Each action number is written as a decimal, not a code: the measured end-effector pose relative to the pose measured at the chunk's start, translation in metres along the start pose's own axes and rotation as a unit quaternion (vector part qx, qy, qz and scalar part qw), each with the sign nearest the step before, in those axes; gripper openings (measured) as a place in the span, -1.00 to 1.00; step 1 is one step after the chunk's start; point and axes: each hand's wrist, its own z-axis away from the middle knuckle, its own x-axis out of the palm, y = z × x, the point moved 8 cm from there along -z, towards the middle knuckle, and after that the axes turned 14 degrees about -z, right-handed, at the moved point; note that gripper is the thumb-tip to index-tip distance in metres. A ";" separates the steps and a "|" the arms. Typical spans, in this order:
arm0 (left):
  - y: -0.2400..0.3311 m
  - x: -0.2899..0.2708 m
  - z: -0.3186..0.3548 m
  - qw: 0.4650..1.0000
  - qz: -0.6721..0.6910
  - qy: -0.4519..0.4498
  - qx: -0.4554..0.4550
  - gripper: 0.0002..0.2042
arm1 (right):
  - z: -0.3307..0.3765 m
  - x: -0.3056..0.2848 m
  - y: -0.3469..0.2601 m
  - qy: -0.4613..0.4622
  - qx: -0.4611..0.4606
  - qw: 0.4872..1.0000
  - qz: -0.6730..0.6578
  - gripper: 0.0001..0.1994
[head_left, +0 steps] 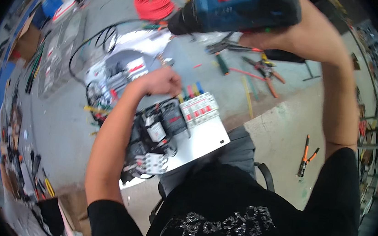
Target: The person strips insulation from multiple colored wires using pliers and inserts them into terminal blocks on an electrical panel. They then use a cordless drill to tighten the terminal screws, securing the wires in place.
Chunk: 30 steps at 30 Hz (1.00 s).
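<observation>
My right hand (pixel 294 39) grips a blue and black cordless drill (pixel 248 12), raised over the far right of the table with its chuck pointing left. Curled into a fist, my left hand (pixel 164 81) hovers just above the far edge of a white metal plate (pixel 207 140); what its fingers hold, if anything, is hidden. On that plate sit a white circuit breaker (pixel 200 110) with red levers, a black contactor (pixel 173 118) and a grey-white terminal block (pixel 154 163). Yellow, red and blue wire ends stick out behind the breaker.
Beyond the plate lie a coil of red wire (pixel 154 4), a green-handled screwdriver (pixel 222 64) and red-handled pliers (pixel 269 76). A clear compartment box (pixel 60 60) stands at left. Orange-handled cutters (pixel 304 161) lie on the floor at right. A chair armrest (pixel 265 177) is beside me.
</observation>
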 end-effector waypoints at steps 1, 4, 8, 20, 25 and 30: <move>0.000 -0.001 0.000 0.999 -0.045 0.001 0.011 -0.87 | 0.014 -0.011 0.005 0.074 -0.020 0.996 0.046 -0.62; -0.001 0.001 0.005 0.999 0.021 0.024 -0.020 -0.79 | 0.062 -0.026 0.074 0.212 0.009 0.954 -0.213 -0.61; 0.065 -0.032 0.043 0.992 -0.056 0.061 -0.099 -0.61 | 0.137 -0.026 0.157 0.356 0.033 0.863 -0.357 -0.71; 0.162 0.032 0.077 0.847 -0.468 0.078 -0.241 -0.21 | 0.129 0.101 0.232 0.472 0.017 0.710 -0.522 -0.74; 0.163 0.041 0.065 0.802 -0.528 0.098 -0.261 -0.20 | 0.108 0.122 0.249 0.461 -0.014 0.770 -0.440 -0.59; 0.155 0.049 0.062 0.822 -0.503 0.088 -0.254 -0.27 | 0.102 0.091 0.261 0.470 -0.064 0.824 -0.310 -0.45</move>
